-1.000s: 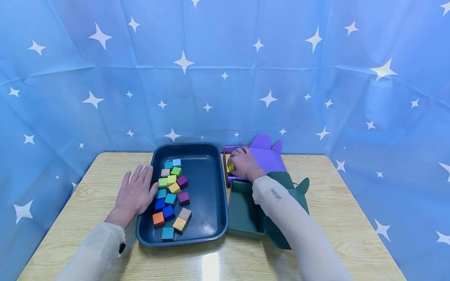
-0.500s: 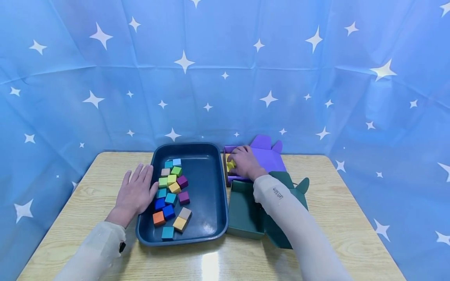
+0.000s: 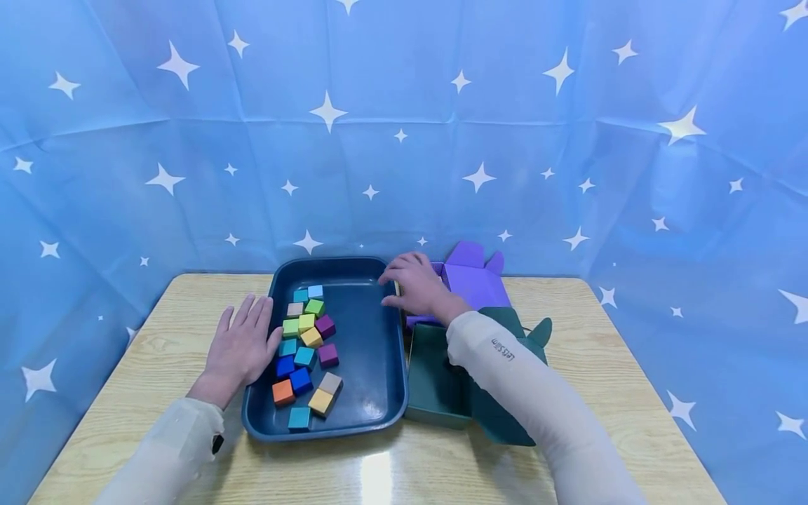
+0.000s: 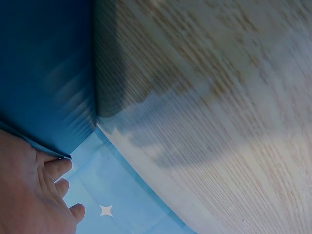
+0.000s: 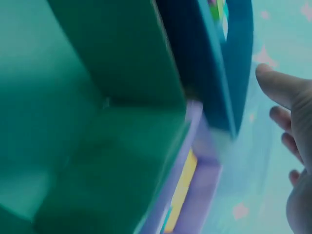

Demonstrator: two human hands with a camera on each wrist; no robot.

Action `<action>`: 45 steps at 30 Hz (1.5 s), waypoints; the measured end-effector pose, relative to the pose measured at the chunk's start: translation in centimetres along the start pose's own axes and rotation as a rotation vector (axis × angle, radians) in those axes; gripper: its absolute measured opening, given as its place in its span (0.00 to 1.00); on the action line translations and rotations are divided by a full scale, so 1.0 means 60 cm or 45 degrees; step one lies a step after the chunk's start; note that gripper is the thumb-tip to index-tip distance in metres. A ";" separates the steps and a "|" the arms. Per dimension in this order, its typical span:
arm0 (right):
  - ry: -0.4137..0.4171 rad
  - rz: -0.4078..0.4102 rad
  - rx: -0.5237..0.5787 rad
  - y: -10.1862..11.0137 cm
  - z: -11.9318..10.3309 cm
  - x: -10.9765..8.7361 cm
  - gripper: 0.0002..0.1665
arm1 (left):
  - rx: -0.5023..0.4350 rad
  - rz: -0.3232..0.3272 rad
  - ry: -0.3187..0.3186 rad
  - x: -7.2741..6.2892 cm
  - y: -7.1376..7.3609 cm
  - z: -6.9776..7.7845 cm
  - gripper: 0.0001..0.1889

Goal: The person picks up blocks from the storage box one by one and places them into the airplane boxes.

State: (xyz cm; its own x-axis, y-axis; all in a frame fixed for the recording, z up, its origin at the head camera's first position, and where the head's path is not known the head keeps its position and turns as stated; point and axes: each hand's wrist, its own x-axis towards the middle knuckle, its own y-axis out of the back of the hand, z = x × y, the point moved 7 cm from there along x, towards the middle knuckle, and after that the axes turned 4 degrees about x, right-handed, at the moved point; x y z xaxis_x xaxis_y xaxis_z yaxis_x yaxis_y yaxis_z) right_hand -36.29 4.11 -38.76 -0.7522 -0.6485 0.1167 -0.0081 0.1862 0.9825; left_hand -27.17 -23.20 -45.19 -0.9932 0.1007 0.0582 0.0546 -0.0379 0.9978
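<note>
My left hand (image 3: 243, 344) lies with straight fingers along the left rim of a dark blue tray (image 3: 372, 337); the left wrist view shows its fingers at the tray's edge. Several coloured wooden cubes sit in the tray's left half, among them an orange cube (image 3: 283, 393) and a purple cube (image 3: 328, 355). Over the tray's right rim hovers my right hand (image 3: 416, 284), its thumb and fingers apart and nothing between them. Below and behind that hand, an open purple box (image 3: 473, 280) is partly hidden. Something yellow (image 5: 183, 187) shows inside it in the right wrist view.
In front of the purple box stands an open green box (image 3: 435, 372), close against the tray's right side, its lid (image 3: 499, 414) folded out to the right under my forearm. All rest on a wooden table (image 3: 618, 393). A blue starry curtain (image 3: 404, 175) hangs behind.
My right hand has come out of the purple box, where it was at a yellow piece, and moved left to the tray's rim, fingers spreading. The left hand stays put.
</note>
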 end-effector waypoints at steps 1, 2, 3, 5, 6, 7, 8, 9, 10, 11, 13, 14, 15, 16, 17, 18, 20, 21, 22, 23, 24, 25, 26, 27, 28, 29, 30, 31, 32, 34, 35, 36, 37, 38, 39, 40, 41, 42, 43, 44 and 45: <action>0.028 -0.009 -0.015 -0.004 -0.015 0.001 0.23 | 0.000 0.000 0.001 0.000 0.000 0.000 0.37; 0.058 -0.021 -0.031 -0.008 -0.030 0.002 0.23 | 0.000 0.000 0.002 0.000 -0.001 0.000 0.37; 0.091 -0.029 -0.044 -0.012 -0.045 0.003 0.23 | -0.002 -0.002 0.004 0.000 -0.001 0.000 0.37; 0.148 -0.058 -0.060 -0.023 -0.073 0.003 0.24 | -0.002 -0.006 0.008 0.000 -0.001 -0.001 0.37; 0.169 -0.074 -0.058 -0.030 -0.086 0.003 0.24 | -0.002 -0.008 0.009 0.000 -0.001 -0.001 0.37; 0.185 -0.091 -0.051 -0.036 -0.097 0.002 0.24 | -0.004 -0.011 0.010 0.000 -0.002 -0.001 0.37; 0.204 -0.107 -0.046 -0.043 -0.107 0.002 0.24 | -0.005 -0.014 0.010 0.000 -0.002 -0.001 0.38; 0.217 -0.120 -0.037 -0.049 -0.116 0.001 0.23 | -0.008 -0.015 0.010 0.000 -0.002 -0.001 0.38; 0.226 -0.131 -0.034 -0.054 -0.124 0.001 0.23 | -0.008 -0.013 0.011 0.000 -0.001 -0.001 0.38; 0.232 -0.140 -0.029 -0.060 -0.130 0.001 0.23 | -0.009 -0.010 0.010 0.000 -0.001 -0.001 0.38; 0.240 -0.152 -0.029 -0.068 -0.139 0.001 0.23 | -0.009 -0.007 0.009 0.000 -0.001 -0.001 0.38; 0.242 -0.157 -0.027 -0.072 -0.143 0.001 0.23 | -0.008 -0.006 0.008 0.000 -0.001 -0.001 0.38; 0.242 -0.164 -0.020 -0.075 -0.146 0.001 0.23 | -0.008 -0.006 0.008 0.000 -0.001 -0.001 0.38; 0.243 -0.169 -0.017 -0.078 -0.149 0.002 0.24 | -0.008 -0.005 0.006 0.000 -0.001 -0.001 0.38; 0.243 -0.178 -0.014 -0.081 -0.151 0.002 0.24 | -0.008 -0.006 0.006 0.000 -0.001 -0.001 0.38; 0.243 -0.188 -0.013 -0.083 -0.154 0.003 0.24 | -0.007 -0.008 0.006 0.000 -0.002 -0.001 0.38; 0.247 -0.213 -0.009 -0.088 -0.159 0.003 0.24 | -0.007 -0.010 0.007 0.000 -0.003 -0.001 0.38; 0.251 -0.226 -0.015 -0.091 -0.162 0.003 0.24 | -0.008 -0.011 0.007 0.000 -0.002 -0.001 0.38; 0.256 -0.240 -0.025 -0.094 -0.164 0.003 0.24 | -0.005 -0.009 0.008 0.000 -0.002 -0.001 0.38; 0.261 -0.254 -0.034 -0.096 -0.167 0.003 0.23 | -0.005 -0.011 0.010 0.000 -0.002 -0.002 0.38; 0.264 -0.264 -0.045 -0.098 -0.169 0.003 0.23 | -0.004 -0.011 0.009 0.000 -0.002 -0.002 0.38; 0.268 -0.271 -0.056 -0.100 -0.171 0.003 0.23 | -0.005 -0.010 0.008 0.000 -0.002 -0.001 0.38; 0.271 -0.276 -0.067 -0.103 -0.172 0.003 0.23 | -0.004 -0.010 0.007 0.001 -0.002 -0.001 0.38; 0.275 -0.278 -0.081 -0.104 -0.173 0.003 0.23 | -0.003 -0.008 0.007 0.001 -0.002 -0.001 0.38; 0.279 -0.276 -0.089 -0.106 -0.174 0.003 0.23 | -0.001 -0.007 0.006 0.001 -0.003 0.000 0.38; 0.282 -0.272 -0.098 -0.107 -0.175 0.004 0.23 | -0.003 -0.009 0.006 0.002 -0.003 0.000 0.38; 0.286 -0.267 -0.106 -0.109 -0.176 0.005 0.23 | -0.003 -0.008 0.006 0.003 -0.003 0.000 0.38; 0.289 -0.264 -0.109 -0.110 -0.177 0.005 0.23 | -0.003 -0.007 0.006 0.003 -0.003 0.000 0.38; 0.292 -0.260 -0.113 -0.111 -0.177 0.006 0.24 | -0.001 -0.006 0.007 0.003 -0.003 0.000 0.38; 0.296 -0.255 -0.115 -0.112 -0.178 0.008 0.23 | 0.000 -0.006 0.007 0.003 -0.002 0.000 0.38; 0.298 -0.254 -0.117 -0.113 -0.179 0.008 0.23 | 0.000 -0.006 0.007 0.003 -0.002 0.000 0.38; 0.298 -0.252 -0.120 -0.113 -0.179 0.009 0.23 | 0.001 -0.005 0.007 0.003 -0.002 -0.001 0.38; 0.299 -0.251 -0.124 -0.114 -0.180 0.009 0.23 | 0.002 -0.005 0.006 0.003 -0.002 -0.001 0.38; 0.300 -0.250 -0.129 -0.114 -0.180 0.010 0.23 | 0.002 -0.006 0.006 0.003 -0.002 -0.001 0.38; 0.301 -0.247 -0.132 -0.115 -0.181 0.010 0.23 | 0.003 -0.007 0.006 0.003 -0.002 -0.001 0.38; 0.300 -0.246 -0.137 -0.115 -0.181 0.010 0.23 | 0.005 -0.006 0.005 0.003 -0.002 -0.001 0.38; 0.300 -0.245 -0.141 -0.116 -0.181 0.011 0.23 | 0.005 -0.008 0.005 0.003 -0.002 -0.001 0.38; 0.299 -0.245 -0.145 -0.117 -0.181 0.011 0.23 | 0.007 -0.007 0.005 0.003 -0.002 -0.001 0.38; 0.297 -0.247 -0.145 -0.118 -0.181 0.012 0.22 | 0.007 -0.007 0.004 0.003 -0.002 -0.001 0.38; 0.294 -0.250 -0.144 -0.119 -0.180 0.012 0.22 | 0.010 -0.006 0.004 0.003 -0.002 -0.001 0.38; 0.291 -0.253 -0.142 -0.120 -0.180 0.012 0.22 | 0.011 -0.004 0.004 0.003 -0.002 -0.001 0.38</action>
State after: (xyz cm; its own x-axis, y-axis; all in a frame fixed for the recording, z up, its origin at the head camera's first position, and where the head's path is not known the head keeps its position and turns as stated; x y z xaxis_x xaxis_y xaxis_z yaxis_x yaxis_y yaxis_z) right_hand -29.67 -5.68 -44.16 -0.5755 -0.8155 -0.0615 -0.0579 -0.0344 0.9977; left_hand -27.37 -23.21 -45.32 -0.9937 0.0973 0.0551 0.0525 -0.0294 0.9982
